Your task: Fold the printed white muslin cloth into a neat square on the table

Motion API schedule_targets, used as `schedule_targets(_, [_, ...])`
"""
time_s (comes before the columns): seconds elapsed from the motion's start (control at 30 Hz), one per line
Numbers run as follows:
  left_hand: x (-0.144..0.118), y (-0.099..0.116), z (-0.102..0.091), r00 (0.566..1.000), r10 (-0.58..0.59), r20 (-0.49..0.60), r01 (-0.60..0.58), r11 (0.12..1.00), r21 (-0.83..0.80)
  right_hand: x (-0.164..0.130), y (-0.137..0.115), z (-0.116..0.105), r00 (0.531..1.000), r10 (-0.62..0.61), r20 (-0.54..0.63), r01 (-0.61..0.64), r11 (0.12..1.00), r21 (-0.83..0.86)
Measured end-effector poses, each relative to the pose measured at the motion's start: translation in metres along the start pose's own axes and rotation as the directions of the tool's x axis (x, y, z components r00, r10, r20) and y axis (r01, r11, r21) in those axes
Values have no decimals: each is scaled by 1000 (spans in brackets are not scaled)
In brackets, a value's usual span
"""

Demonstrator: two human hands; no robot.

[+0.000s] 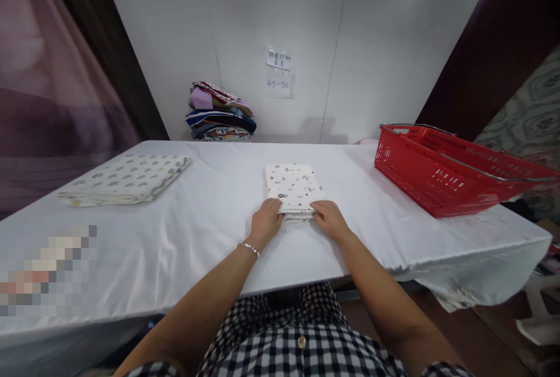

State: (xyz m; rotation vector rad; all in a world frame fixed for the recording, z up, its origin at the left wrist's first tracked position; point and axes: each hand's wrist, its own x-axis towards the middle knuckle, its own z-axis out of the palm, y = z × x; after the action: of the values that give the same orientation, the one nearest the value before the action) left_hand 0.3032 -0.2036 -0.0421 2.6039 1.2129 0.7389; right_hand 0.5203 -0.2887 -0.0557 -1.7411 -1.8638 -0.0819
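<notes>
White cloth covers the worktop (184, 237), and near its middle lies a small folded cloth (294, 188), pale with tiny dark prints. Both hands rest at the near edge of that folded cloth. The left hand (265, 220) sits at its near left corner, fingers curled down onto the edge, a thin bracelet (249, 247) on the wrist. The right hand (330, 219) sits at the near right corner, fingers bent and pressing the edge; neither hand is closed tight, and whether the fingertips tuck under the fabric cannot be told. Far to the left lies a larger folded cloth with grey spots (125, 178). A red basket (455, 170) stands at the right. A pile of folded clothes (221, 113) sits by the far wall, below two paper notes (279, 73)
</notes>
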Motion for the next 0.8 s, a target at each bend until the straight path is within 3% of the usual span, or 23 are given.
schedule_targets(0.17, [-3,2,-1,984,-178,-14,178,984,-4,-1,2,1,1000,-16,-14,16,1000,-18])
schedule_targets(0.3, [-3,5,-8,956,-277,93,281,959,-33,-2,3,1,1000,18,-14,-19,998,-58])
schedule_targets(0.63, [-2,-2,-15,950,-224,218,193,969,157,-2,1,-4,997,46,65,-44,999,-32])
schedule_targets(0.8, [-8,-5,-16,964,-191,185,148,964,222,-4,-2,-5,998,37,56,-34,999,-41])
